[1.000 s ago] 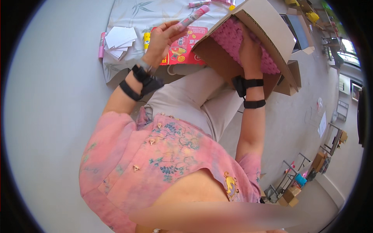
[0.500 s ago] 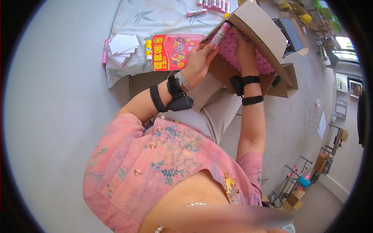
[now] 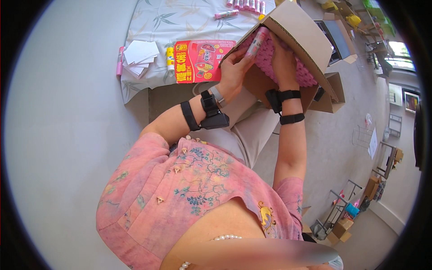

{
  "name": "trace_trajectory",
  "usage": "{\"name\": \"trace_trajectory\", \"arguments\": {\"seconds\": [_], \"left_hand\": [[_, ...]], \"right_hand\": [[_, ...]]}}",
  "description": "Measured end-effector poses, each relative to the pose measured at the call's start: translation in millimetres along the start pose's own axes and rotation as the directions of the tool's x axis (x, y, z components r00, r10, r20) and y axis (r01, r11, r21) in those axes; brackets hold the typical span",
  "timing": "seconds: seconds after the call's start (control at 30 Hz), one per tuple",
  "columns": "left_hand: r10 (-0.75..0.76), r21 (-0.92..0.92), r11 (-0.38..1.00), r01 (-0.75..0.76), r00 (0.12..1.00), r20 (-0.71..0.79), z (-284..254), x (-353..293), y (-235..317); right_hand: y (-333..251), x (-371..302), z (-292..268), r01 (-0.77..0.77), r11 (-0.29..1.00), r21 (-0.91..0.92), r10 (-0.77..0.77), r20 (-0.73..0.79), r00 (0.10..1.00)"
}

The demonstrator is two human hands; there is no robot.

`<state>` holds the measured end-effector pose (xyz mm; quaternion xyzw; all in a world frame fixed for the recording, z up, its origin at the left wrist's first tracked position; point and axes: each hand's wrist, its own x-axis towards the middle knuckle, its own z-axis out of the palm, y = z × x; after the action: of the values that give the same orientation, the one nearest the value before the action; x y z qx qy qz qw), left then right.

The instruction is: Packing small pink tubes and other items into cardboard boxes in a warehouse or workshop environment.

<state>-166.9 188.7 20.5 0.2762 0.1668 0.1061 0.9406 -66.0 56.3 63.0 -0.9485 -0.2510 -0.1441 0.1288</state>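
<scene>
My left hand [image 3: 234, 69] is closed around a pink-and-white tube, apparently a glue stick [image 3: 257, 42], tilted up at the mouth of a cardboard box [image 3: 299, 27]. A pink, bumpy knitted-looking item [image 3: 267, 58] lies inside the box. My right hand [image 3: 283, 63] reaches in over this pink item; its fingertips are hidden within the box. Just left of my left hand, a red printed card or packet [image 3: 198, 61] with fruit pictures rests on the table.
On the leaf-patterned tablecloth [image 3: 184, 20] lie white paper pieces [image 3: 141, 54], a yellow tube [image 3: 170, 58], a pink tube [image 3: 120, 61] and a row of pink tubes [image 3: 246, 5]. More cardboard boxes [image 3: 334, 92] stand at the right. A metal cart [image 3: 337, 207] is on the floor.
My left hand has shifted slightly right with the tube, farther into the box opening. My right hand has stayed almost in place inside the box.
</scene>
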Motion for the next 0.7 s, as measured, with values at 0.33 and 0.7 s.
{"name": "trace_trajectory", "arguments": {"seconds": [0.33, 0.7], "left_hand": [[-0.042, -0.002, 0.999, 0.042, 0.999, -0.011, -5.8, 15.3, 0.2], [0.081, 0.064, 0.995, -0.075, 0.991, -0.110, 20.3, 0.6, 1.5]], "right_hand": [[-1.2, 0.4, -4.3, -0.025, 0.999, -0.033, 0.027, 0.049, 0.998], [6.9, -0.1, 1.5, 0.108, 0.991, -0.076, -0.116, -0.105, 0.988]]}}
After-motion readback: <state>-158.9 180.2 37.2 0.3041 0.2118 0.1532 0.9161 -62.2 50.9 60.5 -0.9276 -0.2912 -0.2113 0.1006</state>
